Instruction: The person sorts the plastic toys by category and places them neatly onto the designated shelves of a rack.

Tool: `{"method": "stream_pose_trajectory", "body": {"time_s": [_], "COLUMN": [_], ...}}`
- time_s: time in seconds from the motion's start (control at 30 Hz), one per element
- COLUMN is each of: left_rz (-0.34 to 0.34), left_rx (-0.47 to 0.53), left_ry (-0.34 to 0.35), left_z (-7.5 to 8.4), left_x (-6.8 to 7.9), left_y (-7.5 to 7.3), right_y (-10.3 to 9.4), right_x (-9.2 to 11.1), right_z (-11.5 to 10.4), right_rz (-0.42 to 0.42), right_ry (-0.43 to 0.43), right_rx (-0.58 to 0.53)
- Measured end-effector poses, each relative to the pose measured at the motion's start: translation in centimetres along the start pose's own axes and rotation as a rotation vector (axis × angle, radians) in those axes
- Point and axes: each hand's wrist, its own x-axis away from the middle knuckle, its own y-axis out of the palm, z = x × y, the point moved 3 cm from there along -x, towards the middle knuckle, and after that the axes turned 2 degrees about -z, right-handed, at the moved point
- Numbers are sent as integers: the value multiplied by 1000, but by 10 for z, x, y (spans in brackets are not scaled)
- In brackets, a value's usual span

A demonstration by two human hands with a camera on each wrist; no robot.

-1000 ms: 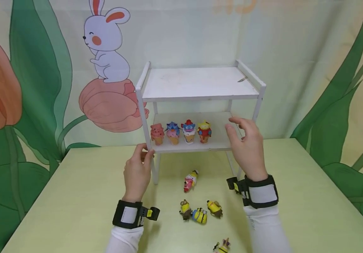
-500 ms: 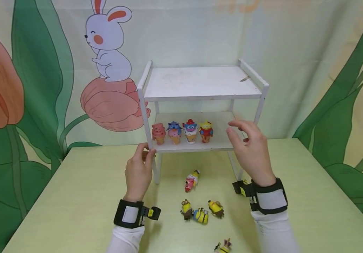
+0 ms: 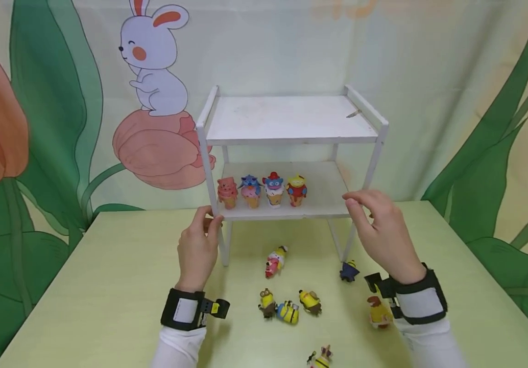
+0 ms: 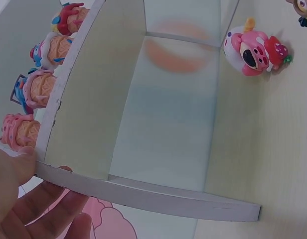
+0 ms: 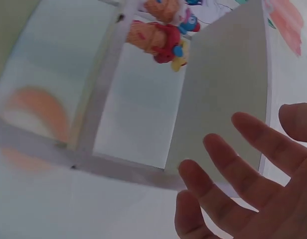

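Observation:
A small white two-tier shelf [image 3: 291,118] stands on the table. My left hand [image 3: 198,250] grips its left front post at the middle tier, thumb at the front edge and fingers around the post, as the left wrist view shows. Several ice-cream-cone figurines line the left part of that tier: a pink one [image 3: 228,193], a blue one on pink [image 3: 250,192], one with a red cap [image 3: 273,190] and a yellow-and-red one [image 3: 296,191]. Close to the right front post, my right hand [image 3: 385,232] holds nothing; its fingers [image 5: 238,169] are spread and relaxed in the right wrist view.
Below the shelf's front lies a pink bear figurine [image 4: 255,50]. Nearer are several yellow figurines, among them a goggled one [image 3: 267,302] and a blue-and-yellow one [image 3: 288,312]. A dark blue figurine [image 3: 349,272] and a yellow one [image 3: 378,313] lie by the right arm.
My right hand has moved right and down, away from the middle tier, and two figurines beside the right arm have come into sight. The left hand keeps its grip on the post.

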Motion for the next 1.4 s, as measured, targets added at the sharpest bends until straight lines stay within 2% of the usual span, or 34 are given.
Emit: {"method": "stream_pose_trajectory", "body": {"time_s": [0.1, 0.37, 0.83, 1.07, 1.27, 1.4], "left_rz": [7, 2, 5, 2, 11, -9], "left_rx": [-11, -14, -10, -11, -11, -4], "left_ry": [2, -4, 2, 2, 6, -4], "left_z": [-2, -5, -4, -3, -3, -1], "left_x": [-1, -1, -3, -3, -3, -2], "left_y": [-3, -4, -4, -6, -5, -2], "right_y": [1, 10, 31, 56, 85, 101], "right_x": [6, 24, 31, 36, 42, 44], "right_z": [3, 10, -6, -12, -16, -16], "right_rz": [-51, -193, -324, -368, -387, -442], "right_ry": [-18, 0, -101, -189, -312, -335], "right_rx": [37, 127, 188, 226, 235, 258]}}
